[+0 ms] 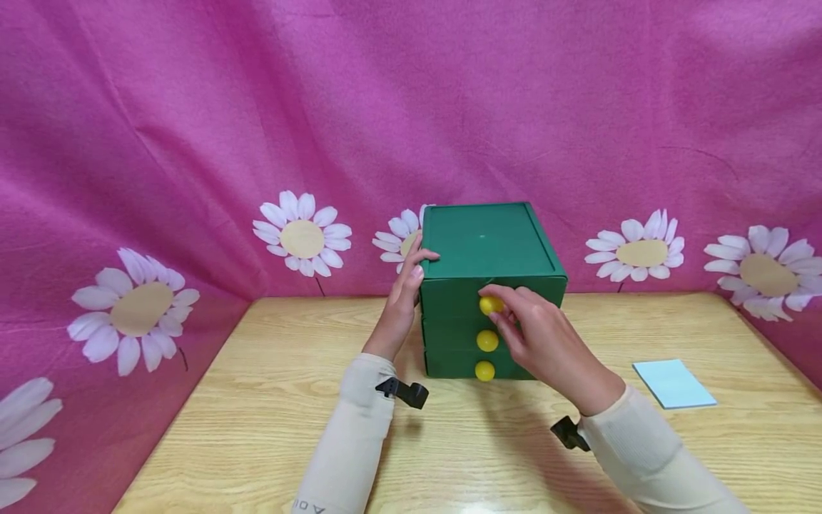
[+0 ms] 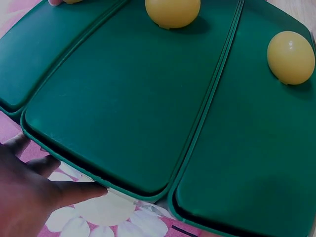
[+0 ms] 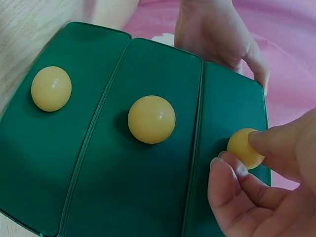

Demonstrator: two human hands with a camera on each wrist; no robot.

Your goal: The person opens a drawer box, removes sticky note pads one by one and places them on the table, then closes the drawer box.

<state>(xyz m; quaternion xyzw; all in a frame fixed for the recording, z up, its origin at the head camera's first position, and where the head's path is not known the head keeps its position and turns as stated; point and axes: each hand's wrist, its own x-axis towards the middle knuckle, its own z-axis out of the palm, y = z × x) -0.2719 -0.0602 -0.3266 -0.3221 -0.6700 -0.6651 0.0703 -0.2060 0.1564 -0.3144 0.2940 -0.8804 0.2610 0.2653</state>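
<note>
A person's right hand (image 1: 542, 332) pinches the yellow, ball-shaped top knob (image 1: 489, 305) on a dark green, box-shaped plastic cabinet (image 1: 484, 235), thumb and curled fingers closed around it from the right. The left hand (image 1: 401, 303) braces the opposite side, its fingers spread and mostly straight against the cabinet's left wall, one fingertip reaching over the left edge of the top; it grasps nothing.

The cabinet stands toward the far side of a pale wood-grain table (image 1: 257, 428), right of centre, its three stacked drawer fronts facing the person. Below the gripped knob, a matching yellow round middle knob (image 1: 487, 340) and a yellow round bottom knob (image 1: 484, 371) sit in a column, untouched.

To the right of the cabinet, well apart from it, a light blue, four-sided pad (image 1: 674, 383) lies flat on the table. Bright pink cloth (image 1: 449, 93) printed with white daisies hangs along the far, left and right sides. Both arms wear cream long sleeves (image 1: 349, 435), each with a small black device (image 1: 411, 394) at the wrist.
</note>
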